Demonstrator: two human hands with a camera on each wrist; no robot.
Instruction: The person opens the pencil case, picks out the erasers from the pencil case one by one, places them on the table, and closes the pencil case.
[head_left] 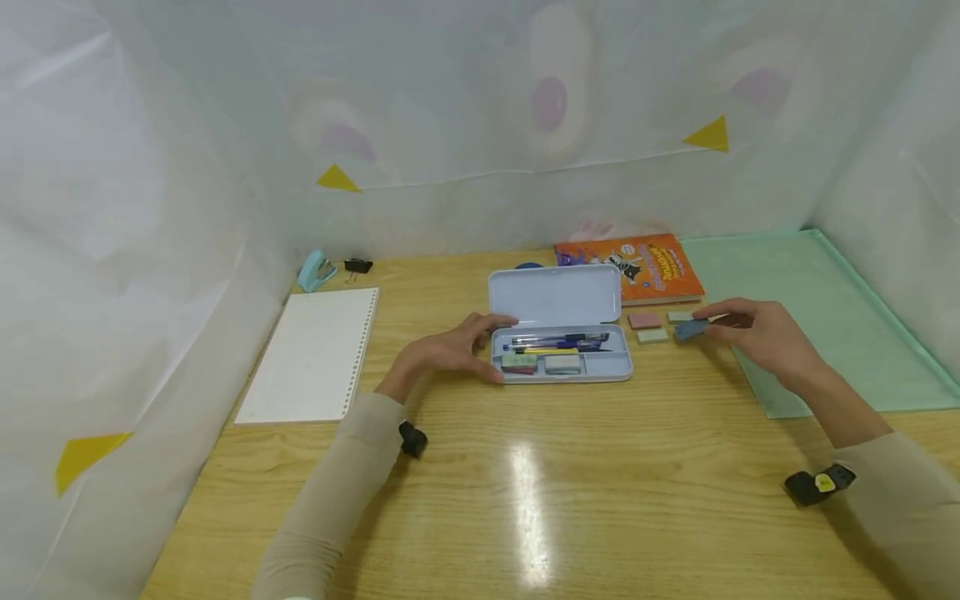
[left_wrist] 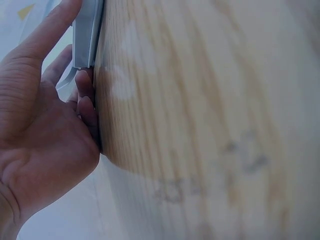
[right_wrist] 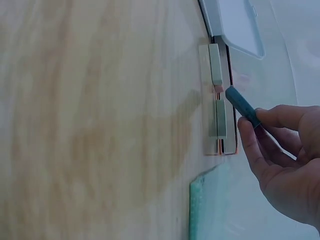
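Observation:
A light-blue pencil case (head_left: pixel 553 377) lies on the table with its lid raised. Pens, a yellow pencil (head_left: pixel 547 352) and small erasers are inside it. My left hand (head_left: pixel 450 346) holds the left end of the case, thumb at its front corner and forefinger near the hinge; the left wrist view shows the hand (left_wrist: pixel 45 110) against that end. To the right of the case, my right hand (head_left: pixel 768 333) pinches a small blue eraser (right_wrist: pixel 242 106) between thumb and fingers, raised over the table. Close by lie a pink eraser (head_left: pixel 644 321) and two pale green ones, the nearer one (head_left: pixel 652 336) beside the case.
Behind the case lies an orange book (head_left: pixel 660 271). A green translucent mat (head_left: pixel 847 333) covers the right side of the table. At the left are a white spiral notebook (head_left: pixel 311 358), a light-blue stapler (head_left: pixel 315 271) and a black binder clip (head_left: pixel 358 266). White sheeting surrounds the table.

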